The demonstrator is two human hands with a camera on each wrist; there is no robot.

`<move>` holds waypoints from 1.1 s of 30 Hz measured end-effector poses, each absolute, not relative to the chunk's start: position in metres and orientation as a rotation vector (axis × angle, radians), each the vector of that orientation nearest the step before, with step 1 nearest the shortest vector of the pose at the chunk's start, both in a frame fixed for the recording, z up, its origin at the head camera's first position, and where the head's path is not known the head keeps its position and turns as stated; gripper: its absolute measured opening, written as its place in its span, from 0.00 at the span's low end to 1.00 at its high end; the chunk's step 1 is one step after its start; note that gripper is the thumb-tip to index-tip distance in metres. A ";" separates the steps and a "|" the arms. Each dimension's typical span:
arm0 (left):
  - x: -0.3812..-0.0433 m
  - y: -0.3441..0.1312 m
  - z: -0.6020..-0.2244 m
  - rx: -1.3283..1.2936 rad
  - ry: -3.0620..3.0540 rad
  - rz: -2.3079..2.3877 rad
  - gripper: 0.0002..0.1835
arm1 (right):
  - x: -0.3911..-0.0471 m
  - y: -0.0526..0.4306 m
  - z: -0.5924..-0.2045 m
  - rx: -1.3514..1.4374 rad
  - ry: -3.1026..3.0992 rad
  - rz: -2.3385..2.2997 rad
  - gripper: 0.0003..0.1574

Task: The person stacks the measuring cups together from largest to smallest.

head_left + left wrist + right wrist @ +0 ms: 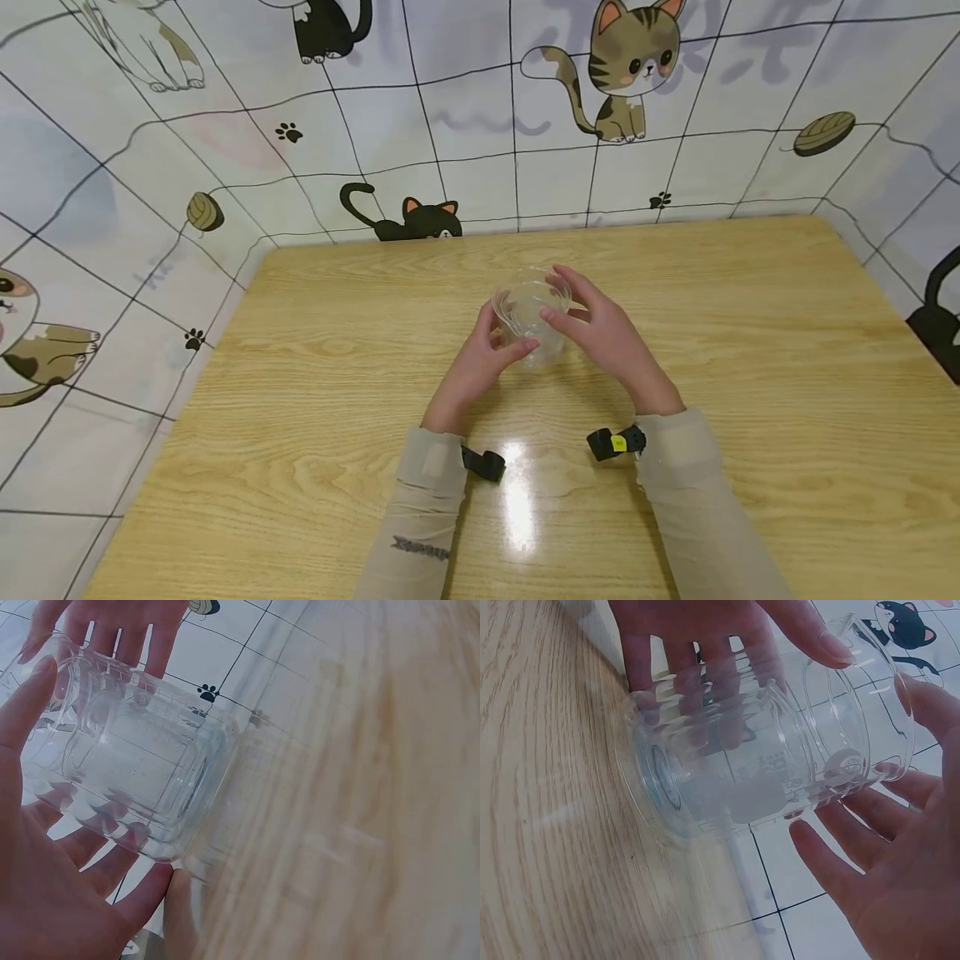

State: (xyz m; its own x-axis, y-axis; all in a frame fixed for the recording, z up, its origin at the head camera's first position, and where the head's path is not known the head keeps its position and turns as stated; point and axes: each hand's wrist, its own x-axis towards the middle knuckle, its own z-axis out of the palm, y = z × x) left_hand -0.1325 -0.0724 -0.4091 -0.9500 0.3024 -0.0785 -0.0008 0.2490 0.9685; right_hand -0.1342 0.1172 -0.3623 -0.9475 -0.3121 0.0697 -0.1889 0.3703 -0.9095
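Note:
A stack of clear glass beakers (531, 321), one nested inside another, stands upright at the middle of the wooden table. Their overlapping rims show near the top, and the right wrist view reveals pale printed marks on the glass wall (757, 791). My left hand (483, 358) holds the stack from the left, thumb on the near side and fingers spread round the far side. From the right, my right hand (607, 333) grips higher, its thumb and fingers about the upper rim. In the left wrist view the thick base (199, 780) is right at the tabletop.
The wooden table (322, 400) spreads out on all sides of the beakers. Behind it and at both sides rise white gridded walls (472, 125) with cat drawings. Black straps with small devices (486, 465) sit at both wrists, over beige sleeves.

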 end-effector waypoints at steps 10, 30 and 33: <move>-0.134 -0.073 -0.410 0.295 2.299 1.749 0.43 | -0.137 0.118 -0.365 -0.373 2.537 -1.670 0.38; -0.134 -0.074 -0.411 0.283 2.287 1.753 0.42 | -0.153 0.123 -0.391 -0.403 2.619 -1.598 0.37; -0.134 -0.074 -0.411 0.289 2.286 1.760 0.41 | -0.153 0.123 -0.392 -0.407 2.619 -1.594 0.36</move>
